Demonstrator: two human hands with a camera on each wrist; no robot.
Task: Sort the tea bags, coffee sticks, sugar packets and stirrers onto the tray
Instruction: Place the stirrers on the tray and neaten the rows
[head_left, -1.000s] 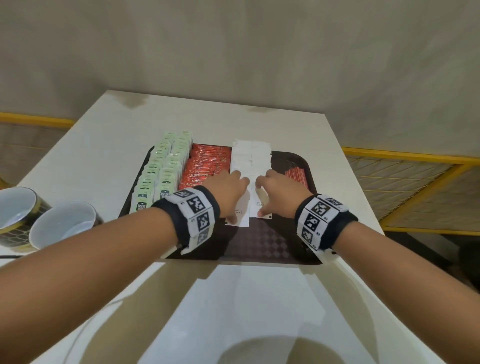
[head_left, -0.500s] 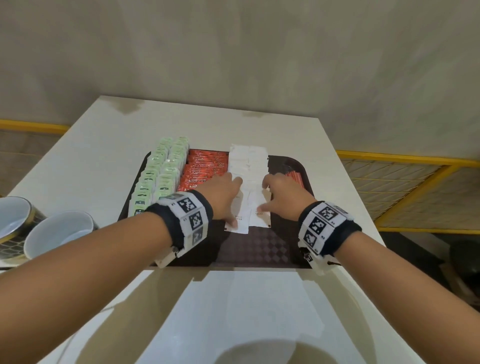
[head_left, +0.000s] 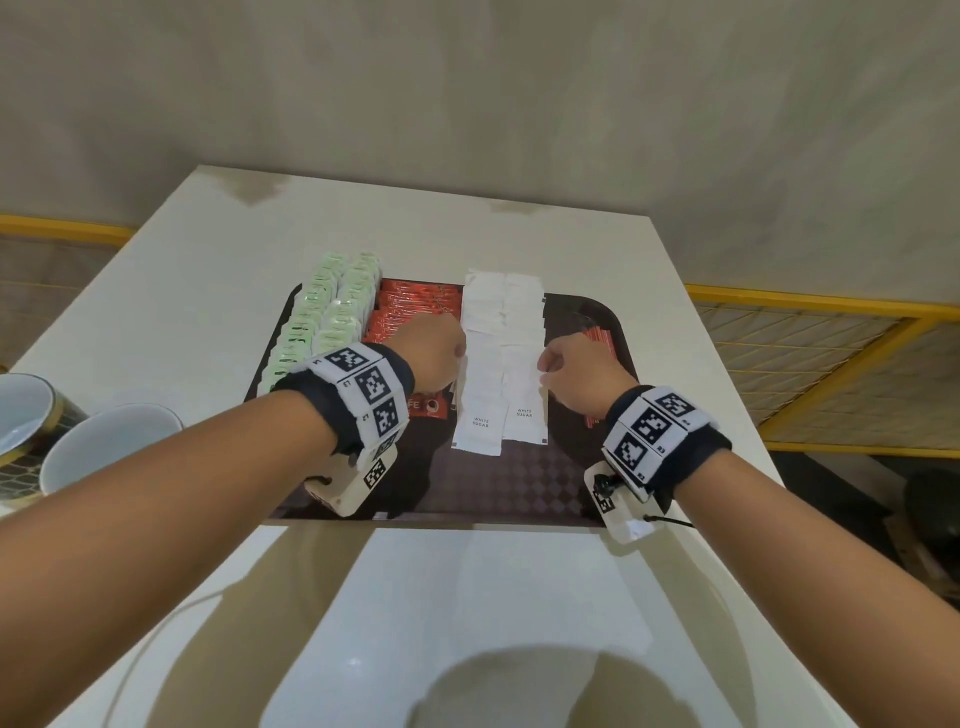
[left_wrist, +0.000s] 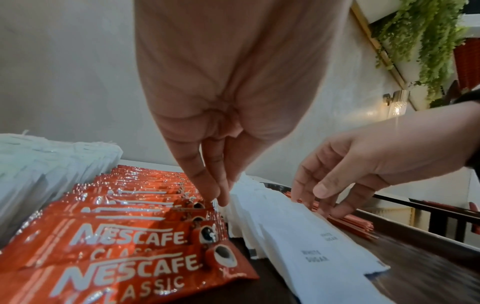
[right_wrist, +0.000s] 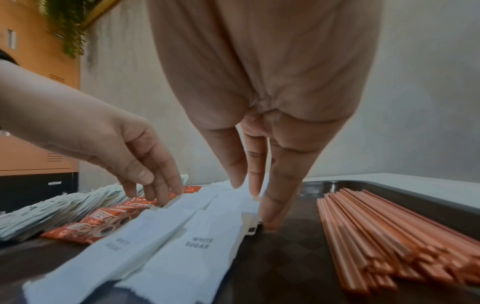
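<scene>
A dark tray (head_left: 498, 483) holds green tea bags (head_left: 322, 317) at the left, red coffee sticks (head_left: 410, 312) beside them, two rows of white sugar packets (head_left: 501, 358) in the middle and orange stirrers (head_left: 602, 338) at the right. My left hand (head_left: 434, 351) stands at the left edge of the sugar rows, its straight fingertips (left_wrist: 221, 195) down between the coffee sticks (left_wrist: 124, 242) and the sugar packets (left_wrist: 306, 242). My right hand (head_left: 576, 364) is at the right edge, its straight fingertips (right_wrist: 270, 220) touching the tray beside the sugar packets (right_wrist: 166, 246), left of the stirrers (right_wrist: 376, 232).
Two white cups (head_left: 98, 447) stand at the table's left edge. The white table (head_left: 467, 597) reaches toward me below the tray. A yellow-framed rail (head_left: 831, 322) runs beyond the table's right side.
Both hands have drawn apart from the middle of the sugar packets to the outer edges of the two rows. The nearest packets now show uncovered.
</scene>
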